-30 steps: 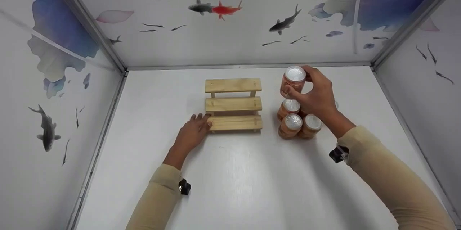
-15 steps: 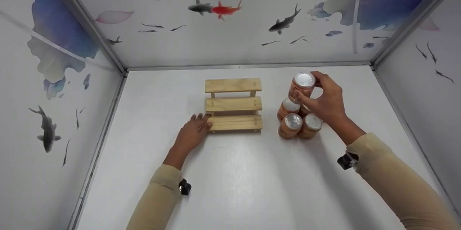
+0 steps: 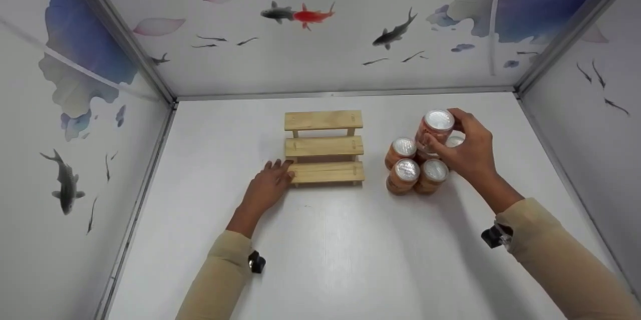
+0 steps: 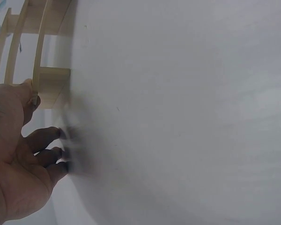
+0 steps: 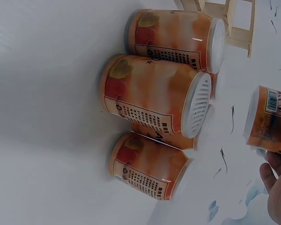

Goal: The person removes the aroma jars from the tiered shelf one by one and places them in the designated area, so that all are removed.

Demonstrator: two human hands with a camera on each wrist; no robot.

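Observation:
A three-step wooden rack stands on the white table. My left hand grips the left end of its lowest step; in the left wrist view the thumb and index finger of the hand pinch the board's end, the other fingers spread near the tabletop. My right hand holds an orange-labelled can with a silvery lid, raised over the other cans, thumb in front and fingers behind. Several matching cans stand upright in a tight group right of the rack. The held can is apart from them in the right wrist view.
White panels with painted fish and lotus leaves enclose the table at the back, left and right. A metal edge strip runs along the foot of the back panel. The standing cans sit close together.
My right hand has carried the can to the right and a little nearer to me, from over the back left can to over the right side of the group. My left hand stays put.

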